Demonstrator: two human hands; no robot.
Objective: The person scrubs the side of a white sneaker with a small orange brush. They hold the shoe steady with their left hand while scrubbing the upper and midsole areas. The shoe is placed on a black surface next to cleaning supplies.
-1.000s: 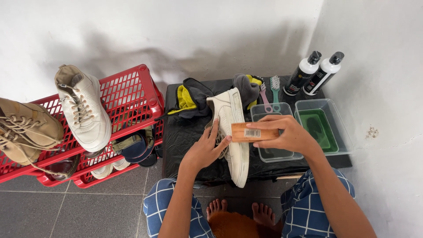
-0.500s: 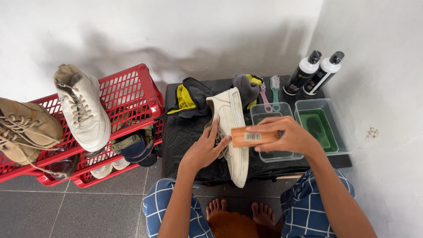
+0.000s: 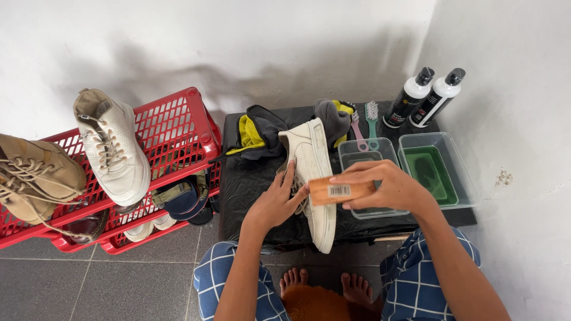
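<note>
Head camera view, looking down at a seated person's two hands over a low black-covered bench (image 3: 250,178). Left hand (image 3: 275,202) lies flat with fingers spread, pressing on a cream leather sneaker (image 3: 315,172) lying along the middle of the bench. Right hand (image 3: 386,187) is curled round a wooden-backed brush (image 3: 339,191), held just above the sneaker's side. This looks like the scrubbing step; the next stroke would call for the sneaker held steady and the bristles set against the leather. Beside the right hand sit two clear plastic tubs (image 3: 458,178), one holding green liquid, with two toothbrush-like brushes (image 3: 364,122) and two black-and-white bottles (image 3: 425,98) behind. A red plastic rack (image 3: 178,128) carries another white sneaker (image 3: 113,148) and a tan boot (image 3: 35,175).
</note>
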